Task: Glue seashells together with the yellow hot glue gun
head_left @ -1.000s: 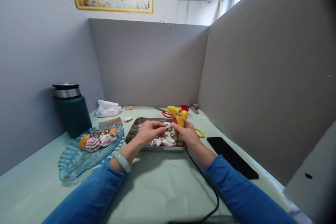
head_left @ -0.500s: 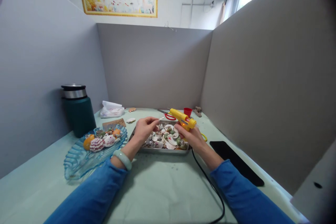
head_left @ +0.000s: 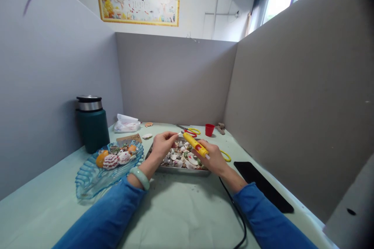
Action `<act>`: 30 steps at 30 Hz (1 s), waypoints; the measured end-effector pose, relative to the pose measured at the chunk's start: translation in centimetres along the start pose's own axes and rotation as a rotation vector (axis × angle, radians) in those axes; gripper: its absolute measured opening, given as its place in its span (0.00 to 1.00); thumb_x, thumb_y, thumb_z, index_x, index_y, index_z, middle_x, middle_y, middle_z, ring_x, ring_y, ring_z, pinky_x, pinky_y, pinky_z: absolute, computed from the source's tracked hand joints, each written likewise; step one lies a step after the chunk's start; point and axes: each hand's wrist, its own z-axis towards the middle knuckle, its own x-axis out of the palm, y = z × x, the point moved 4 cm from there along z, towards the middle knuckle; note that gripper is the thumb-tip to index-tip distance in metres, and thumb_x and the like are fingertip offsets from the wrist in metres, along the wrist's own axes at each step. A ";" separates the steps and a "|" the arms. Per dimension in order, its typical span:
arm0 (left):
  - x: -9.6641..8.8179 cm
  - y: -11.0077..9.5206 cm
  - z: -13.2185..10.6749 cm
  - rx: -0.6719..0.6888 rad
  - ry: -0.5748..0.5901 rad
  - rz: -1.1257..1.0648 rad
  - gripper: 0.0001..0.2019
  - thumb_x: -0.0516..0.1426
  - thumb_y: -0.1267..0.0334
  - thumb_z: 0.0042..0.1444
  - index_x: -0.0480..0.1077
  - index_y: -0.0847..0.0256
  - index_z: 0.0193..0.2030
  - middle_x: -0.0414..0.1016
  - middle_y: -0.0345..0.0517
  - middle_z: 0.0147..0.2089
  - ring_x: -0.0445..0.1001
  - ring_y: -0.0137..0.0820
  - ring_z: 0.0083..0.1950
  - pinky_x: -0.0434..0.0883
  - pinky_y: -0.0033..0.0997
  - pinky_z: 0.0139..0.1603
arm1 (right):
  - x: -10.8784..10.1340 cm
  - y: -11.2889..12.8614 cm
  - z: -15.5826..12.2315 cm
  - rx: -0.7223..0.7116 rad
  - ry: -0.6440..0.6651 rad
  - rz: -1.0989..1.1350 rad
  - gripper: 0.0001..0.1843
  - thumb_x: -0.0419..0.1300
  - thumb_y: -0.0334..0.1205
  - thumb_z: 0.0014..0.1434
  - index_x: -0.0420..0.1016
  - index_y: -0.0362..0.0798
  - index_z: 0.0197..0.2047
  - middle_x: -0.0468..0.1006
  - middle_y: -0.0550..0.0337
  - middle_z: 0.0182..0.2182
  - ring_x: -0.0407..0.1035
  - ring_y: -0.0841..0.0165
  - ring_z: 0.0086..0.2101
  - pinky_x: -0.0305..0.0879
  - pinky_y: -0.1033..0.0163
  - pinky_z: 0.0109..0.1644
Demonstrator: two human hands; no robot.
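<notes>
My right hand (head_left: 212, 156) is wrapped round a yellow hot glue gun (head_left: 193, 142), its nozzle pointing left and away from me. Between the fingertips of my left hand (head_left: 163, 146) is a small pale, shiny piece, too small to name; the nozzle is close to it, and I cannot tell whether they touch. Both hands are over a metal tray (head_left: 182, 170) full of seashells (head_left: 187, 157). On the left, a blue glass dish (head_left: 90, 181) holds striped shells (head_left: 111, 162) and orange ones.
A green flask (head_left: 92, 130) stands behind the dish. Tissues (head_left: 127, 123), scissors (head_left: 193, 130) and a red cup (head_left: 209, 130) are at the back. A black slab (head_left: 263, 186) lies on the right. The gun's cord (head_left: 240, 218) runs toward me. Grey partitions (head_left: 175, 81) enclose the table.
My right hand has moved the glue gun left and slightly down, bringing its nozzle close to the piece in my left hand. The view has shifted slightly.
</notes>
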 end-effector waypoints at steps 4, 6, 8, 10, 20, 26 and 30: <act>0.2 0.1 -0.1 -0.016 0.003 -0.032 0.15 0.58 0.55 0.47 0.76 0.65 0.35 0.72 0.40 0.20 0.68 0.25 0.20 0.64 0.23 0.23 | 0.2 0.1 -0.1 -0.065 0.051 -0.081 0.11 0.53 0.34 0.54 0.69 0.49 0.41 0.75 0.57 0.34 0.67 0.65 0.32 0.58 0.64 0.36; 0.3 0.0 -0.1 -0.018 0.011 -0.077 0.14 0.59 0.56 0.46 0.76 0.65 0.34 0.72 0.40 0.21 0.67 0.24 0.21 0.65 0.23 0.23 | 0.2 0.2 -0.2 -0.098 0.051 -0.109 0.13 0.53 0.31 0.50 0.69 0.49 0.41 0.75 0.57 0.34 0.67 0.65 0.32 0.58 0.65 0.37; 0.4 0.0 -0.2 -0.023 0.019 -0.116 0.14 0.59 0.56 0.46 0.75 0.66 0.34 0.72 0.41 0.22 0.67 0.24 0.21 0.65 0.23 0.24 | 0.1 0.2 -0.3 -0.118 0.036 -0.134 0.13 0.53 0.31 0.49 0.69 0.49 0.40 0.76 0.56 0.34 0.67 0.65 0.32 0.58 0.65 0.37; 0.4 0.0 -0.2 -0.030 0.014 -0.131 0.14 0.59 0.56 0.46 0.75 0.66 0.33 0.72 0.41 0.22 0.67 0.24 0.21 0.65 0.24 0.24 | 0.1 0.1 -0.3 -0.136 0.017 -0.157 0.13 0.52 0.30 0.49 0.69 0.48 0.40 0.75 0.56 0.34 0.67 0.65 0.32 0.58 0.65 0.36; 0.5 0.3 -0.2 -0.014 -0.005 -0.133 0.12 0.59 0.58 0.46 0.75 0.65 0.32 0.72 0.41 0.22 0.67 0.24 0.20 0.64 0.24 0.22 | 0.4 0.0 -0.4 -0.154 -0.013 -0.206 0.12 0.54 0.31 0.51 0.68 0.48 0.40 0.75 0.58 0.33 0.67 0.66 0.32 0.58 0.65 0.35; 0.5 0.0 -0.2 -0.019 -0.008 -0.163 0.12 0.60 0.58 0.45 0.74 0.65 0.31 0.72 0.41 0.22 0.66 0.24 0.19 0.64 0.23 0.22 | 0.5 0.2 -0.5 -0.192 -0.002 -0.211 0.11 0.54 0.31 0.51 0.68 0.48 0.40 0.75 0.58 0.32 0.67 0.67 0.31 0.57 0.65 0.34; 0.5 0.1 -0.3 -0.018 -0.004 -0.170 0.11 0.60 0.58 0.46 0.74 0.65 0.31 0.71 0.40 0.22 0.66 0.23 0.19 0.64 0.23 0.22 | 0.4 -0.2 -0.5 -0.161 -0.029 -0.212 0.12 0.54 0.31 0.50 0.68 0.48 0.41 0.75 0.58 0.33 0.67 0.67 0.32 0.57 0.65 0.35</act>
